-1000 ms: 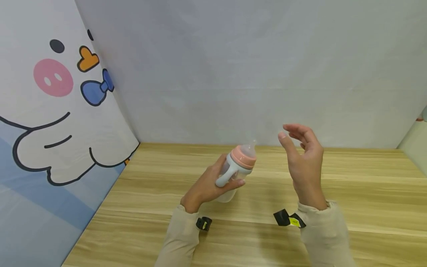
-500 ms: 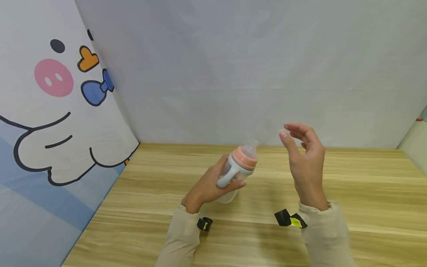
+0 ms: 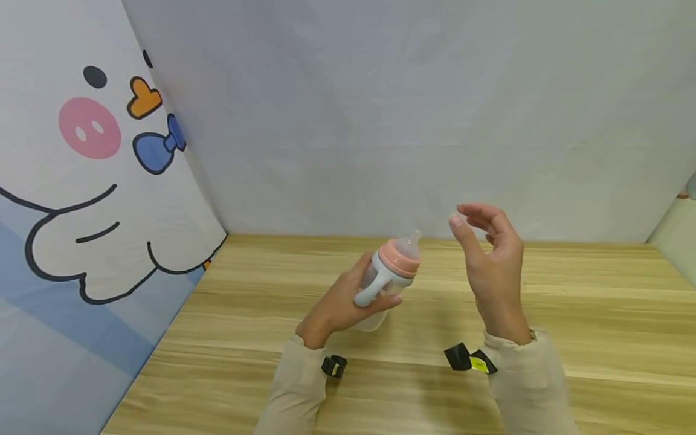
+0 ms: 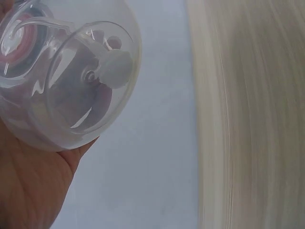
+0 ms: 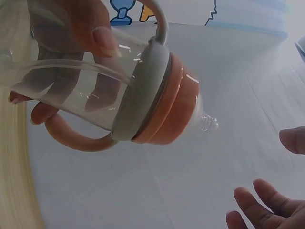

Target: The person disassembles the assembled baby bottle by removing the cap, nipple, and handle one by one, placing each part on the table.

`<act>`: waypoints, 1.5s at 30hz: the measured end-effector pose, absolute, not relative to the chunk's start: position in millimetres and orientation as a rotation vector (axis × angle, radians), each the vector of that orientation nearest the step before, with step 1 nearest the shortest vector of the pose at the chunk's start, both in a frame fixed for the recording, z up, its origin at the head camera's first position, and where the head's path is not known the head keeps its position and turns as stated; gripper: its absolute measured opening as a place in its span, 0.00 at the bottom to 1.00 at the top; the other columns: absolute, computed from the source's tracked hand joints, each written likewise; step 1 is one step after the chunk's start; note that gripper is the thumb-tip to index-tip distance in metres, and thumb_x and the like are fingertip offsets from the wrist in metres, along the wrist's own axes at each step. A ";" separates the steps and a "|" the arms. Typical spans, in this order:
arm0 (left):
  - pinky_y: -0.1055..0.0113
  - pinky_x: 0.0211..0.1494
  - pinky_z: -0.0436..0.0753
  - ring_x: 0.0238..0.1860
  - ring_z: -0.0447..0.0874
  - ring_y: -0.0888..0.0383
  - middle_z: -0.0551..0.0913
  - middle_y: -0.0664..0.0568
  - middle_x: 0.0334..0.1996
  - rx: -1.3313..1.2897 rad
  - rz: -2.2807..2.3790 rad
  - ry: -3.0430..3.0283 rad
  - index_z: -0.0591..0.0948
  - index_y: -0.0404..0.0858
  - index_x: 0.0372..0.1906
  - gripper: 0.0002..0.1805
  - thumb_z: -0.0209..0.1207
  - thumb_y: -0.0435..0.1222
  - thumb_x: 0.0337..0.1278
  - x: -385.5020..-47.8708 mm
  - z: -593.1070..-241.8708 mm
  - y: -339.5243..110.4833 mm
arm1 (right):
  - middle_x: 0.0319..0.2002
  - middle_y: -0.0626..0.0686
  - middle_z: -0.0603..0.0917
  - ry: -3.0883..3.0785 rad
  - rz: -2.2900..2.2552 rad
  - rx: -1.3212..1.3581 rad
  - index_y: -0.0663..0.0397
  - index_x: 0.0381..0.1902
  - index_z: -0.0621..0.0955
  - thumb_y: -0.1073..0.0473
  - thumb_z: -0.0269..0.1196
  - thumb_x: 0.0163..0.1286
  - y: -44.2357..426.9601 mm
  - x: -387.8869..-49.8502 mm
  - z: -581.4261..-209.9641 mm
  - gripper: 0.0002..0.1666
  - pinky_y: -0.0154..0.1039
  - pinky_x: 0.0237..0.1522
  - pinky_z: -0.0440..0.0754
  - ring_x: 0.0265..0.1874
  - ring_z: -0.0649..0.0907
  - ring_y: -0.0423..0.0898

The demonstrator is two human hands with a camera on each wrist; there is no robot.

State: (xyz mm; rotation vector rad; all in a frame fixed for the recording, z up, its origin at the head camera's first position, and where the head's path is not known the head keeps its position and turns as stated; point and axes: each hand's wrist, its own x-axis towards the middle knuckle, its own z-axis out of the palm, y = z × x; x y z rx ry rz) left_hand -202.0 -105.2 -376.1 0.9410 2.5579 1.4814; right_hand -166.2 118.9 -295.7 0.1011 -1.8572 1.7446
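Observation:
A clear baby bottle (image 3: 399, 258) with a pink collar, grey handle ring and clear nipple is tilted, its nipple pointing up and to the right. My left hand (image 3: 341, 300) grips it round the body, thumb across the near side. In the left wrist view the transparent base of the bottle (image 4: 81, 81) faces the camera, and a tube with a pale weight shows inside. To the right of the bottle, apart from it, my right hand (image 3: 496, 272) is raised with bent, spread fingers and nothing between them. The right wrist view shows its fingertips (image 5: 259, 205) short of the nipple (image 5: 208, 123).
A wood-grain table (image 3: 234, 374) lies below both hands. Behind it hangs a plain grey-white sheet (image 3: 413, 109). On the left stands a cloth panel (image 3: 163, 223) printed with cartoon figures. Each wrist wears a black strap.
The left hand and the bottle have shifted very slightly to the right. The right hand has moved slightly to the left over the last half second. The grip on the bottle looks the same.

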 end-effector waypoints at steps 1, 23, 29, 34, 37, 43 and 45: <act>0.61 0.49 0.82 0.45 0.82 0.58 0.81 0.53 0.50 0.942 1.482 2.560 0.65 0.51 0.69 0.36 0.69 0.48 0.59 -201.9 -376.3 -105.2 | 0.50 0.39 0.83 -1.862 1.746 0.109 0.57 0.55 0.80 0.57 0.65 0.71 118.3 -166.1 -296.0 0.17 0.38 0.60 0.59 0.55 0.76 0.39; 0.63 0.45 0.83 0.41 0.84 0.59 0.83 0.52 0.48 0.930 1.478 2.566 0.65 0.50 0.67 0.35 0.69 0.47 0.59 -200.8 -375.8 -103.4 | 0.53 0.46 0.82 -2.007 1.757 0.172 0.58 0.57 0.79 0.56 0.65 0.71 98.6 -167.3 -307.2 0.20 0.47 0.68 0.58 0.56 0.75 0.41; 0.64 0.44 0.83 0.40 0.85 0.60 0.84 0.52 0.47 0.917 1.456 2.584 0.65 0.50 0.67 0.35 0.69 0.47 0.59 -200.6 -375.9 -103.7 | 0.56 0.51 0.82 -2.040 1.736 0.186 0.57 0.57 0.79 0.55 0.65 0.71 94.8 -168.0 -310.4 0.20 0.51 0.69 0.58 0.56 0.75 0.39; 0.63 0.45 0.83 0.41 0.84 0.59 0.83 0.52 0.48 0.907 1.462 2.579 0.65 0.50 0.68 0.36 0.69 0.49 0.59 -200.4 -375.5 -104.0 | 0.56 0.51 0.82 -2.052 1.745 0.205 0.56 0.57 0.79 0.54 0.66 0.71 91.5 -169.1 -313.3 0.20 0.51 0.70 0.58 0.57 0.75 0.42; 0.63 0.45 0.83 0.42 0.84 0.59 0.83 0.52 0.49 0.915 1.464 2.577 0.65 0.50 0.68 0.36 0.69 0.49 0.59 -200.4 -375.4 -103.9 | 0.56 0.51 0.82 -2.050 1.756 0.220 0.57 0.57 0.79 0.55 0.66 0.71 89.4 -169.9 -315.3 0.21 0.51 0.71 0.58 0.57 0.75 0.47; 0.64 0.44 0.83 0.41 0.85 0.60 0.83 0.51 0.49 0.921 1.468 2.575 0.65 0.49 0.68 0.36 0.69 0.49 0.59 -200.9 -375.7 -103.8 | 0.55 0.49 0.82 -2.044 1.771 0.226 0.57 0.57 0.79 0.56 0.66 0.70 87.2 -170.5 -317.6 0.21 0.53 0.71 0.60 0.59 0.74 0.55; 0.64 0.44 0.83 0.40 0.85 0.60 0.83 0.52 0.49 0.924 1.468 2.569 0.65 0.49 0.67 0.36 0.69 0.50 0.59 -201.0 -376.0 -103.6 | 0.55 0.49 0.82 -2.050 1.774 0.221 0.57 0.57 0.78 0.55 0.67 0.70 87.2 -170.5 -318.1 0.21 0.53 0.71 0.59 0.59 0.74 0.55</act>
